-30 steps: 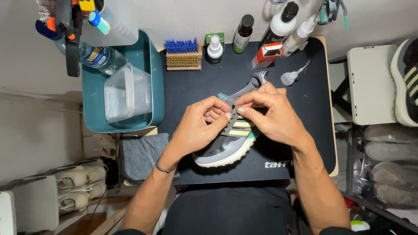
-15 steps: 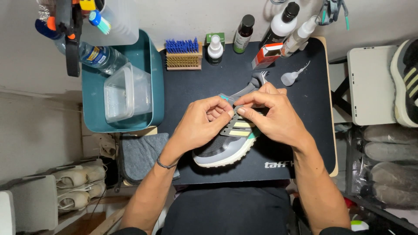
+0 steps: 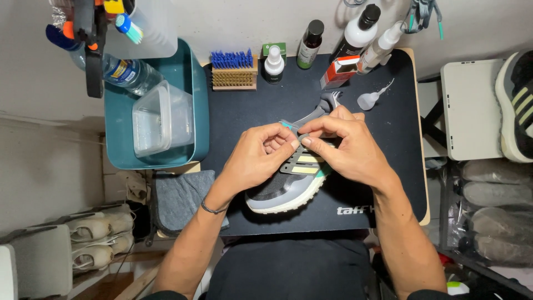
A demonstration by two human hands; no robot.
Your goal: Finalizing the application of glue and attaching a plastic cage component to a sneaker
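1. Since a second ago my hands have barely moved; the sneaker (image 3: 288,186) has tipped a little more onto its side under them, its pale sole now facing me.
2. My left hand (image 3: 261,158) is curled nearly closed, thumb and forefinger pinched at the lace area on top of the sneaker.
3. My right hand (image 3: 347,147) is also mostly closed, fingertips pinching the same spot right against my left fingertips, its palm draped over the sneaker's middle and heel side.
4. The sneaker is grey with pale yellow stripes and a teal trim, and it lies on the black mat (image 3: 266,105) near the middle of the tabletop.
5. Its long axis runs diagonally: the toe points toward my lower left, the heel toward the upper right and the bottles.
6. A brush with blue bristles (image 3: 233,69), a small white spray bottle (image 3: 273,64) and a dark bottle (image 3: 310,44) stand along the mat's far edge.
7. A teal tub (image 3: 197,100) holding a clear plastic box (image 3: 161,116) sits just left of the mat.
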